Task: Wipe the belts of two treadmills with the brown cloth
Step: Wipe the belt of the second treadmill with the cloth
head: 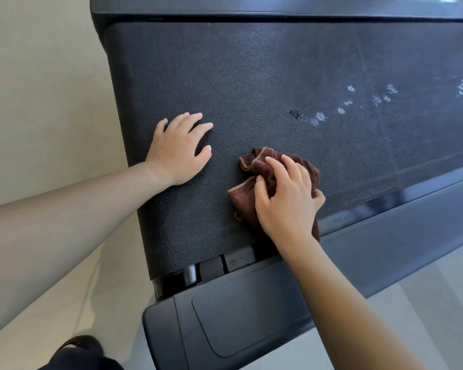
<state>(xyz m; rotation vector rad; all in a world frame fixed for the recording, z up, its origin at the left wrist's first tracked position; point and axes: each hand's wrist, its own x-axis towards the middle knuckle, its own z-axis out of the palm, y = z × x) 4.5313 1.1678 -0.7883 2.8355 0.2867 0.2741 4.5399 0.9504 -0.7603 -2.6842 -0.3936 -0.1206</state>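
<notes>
Right hand (286,204) fingers curled, gripping bunched brown cloth (254,166) on treadmill belt (225,76) near side rail. Left hand (179,150) flat, fingers spread, bracing. White smudges (318,118) lie up-right of cloth, along belt's length; right hand nearer.

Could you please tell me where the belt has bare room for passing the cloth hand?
Bare belt runs wide beyond both hands, up to the far side rail. A narrow strip lies between the left hand and the brown cloth under the right hand. Rightward it is crowded with white marks.
</notes>
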